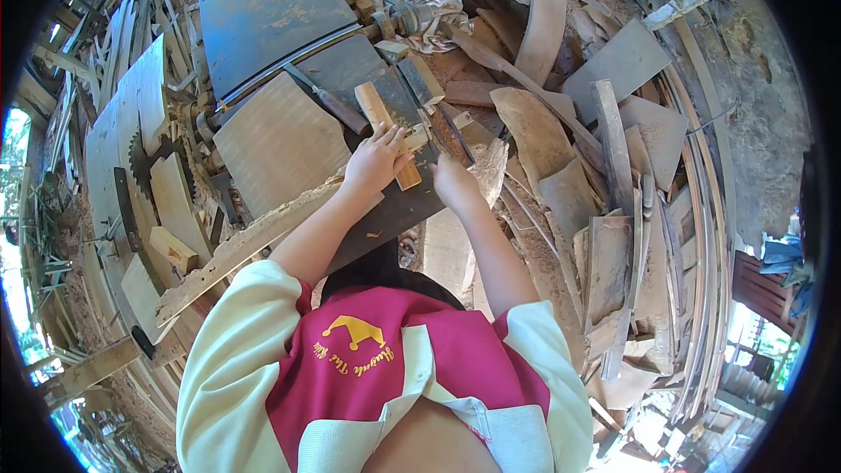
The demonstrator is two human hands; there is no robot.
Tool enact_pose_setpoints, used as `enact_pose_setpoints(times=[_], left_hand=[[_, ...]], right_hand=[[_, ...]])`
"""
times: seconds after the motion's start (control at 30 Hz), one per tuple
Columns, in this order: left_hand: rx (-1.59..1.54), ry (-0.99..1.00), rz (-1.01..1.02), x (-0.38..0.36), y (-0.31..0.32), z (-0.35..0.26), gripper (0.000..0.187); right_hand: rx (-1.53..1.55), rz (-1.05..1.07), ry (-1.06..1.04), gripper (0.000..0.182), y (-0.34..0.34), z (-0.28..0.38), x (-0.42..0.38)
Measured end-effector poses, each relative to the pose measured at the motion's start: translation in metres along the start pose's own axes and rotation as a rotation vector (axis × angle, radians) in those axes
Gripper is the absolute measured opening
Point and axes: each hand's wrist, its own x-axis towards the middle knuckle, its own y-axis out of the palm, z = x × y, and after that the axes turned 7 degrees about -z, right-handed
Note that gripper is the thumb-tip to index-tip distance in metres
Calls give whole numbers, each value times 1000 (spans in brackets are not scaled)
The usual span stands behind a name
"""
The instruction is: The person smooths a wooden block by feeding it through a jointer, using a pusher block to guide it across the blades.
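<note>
I saw left hand (377, 162) half-closed, holding a wood strip (373, 105) pointing toward the tabletop's (396, 210) far edge; right hand (454, 182) farther, curled, hold unclear.

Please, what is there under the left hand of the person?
Under the left hand is a pale wooden strip, which shows beyond the hand at both ends. The hand covers part of its middle, so that surface cannot be seen.

Room over metal plate (272, 17); handled tool (340, 111) blocks way there from your left hand (377, 159); offcuts (533, 130) crowd your right hand (454, 182).
</note>
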Motion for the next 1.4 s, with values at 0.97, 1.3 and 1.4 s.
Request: enact_pose_setpoints(times=[0.97, 1.3, 1.4], left_hand=[[-51, -21, 19, 4, -4, -1, 49], [6, 1, 15, 2, -1, 1, 48], [9, 1, 3, 1, 0, 2, 48]], right_hand=[[7, 17, 34, 27, 1, -3, -5], [48, -99, 35, 25, 19, -3, -4], [31, -62, 62, 25, 19, -12, -31]])
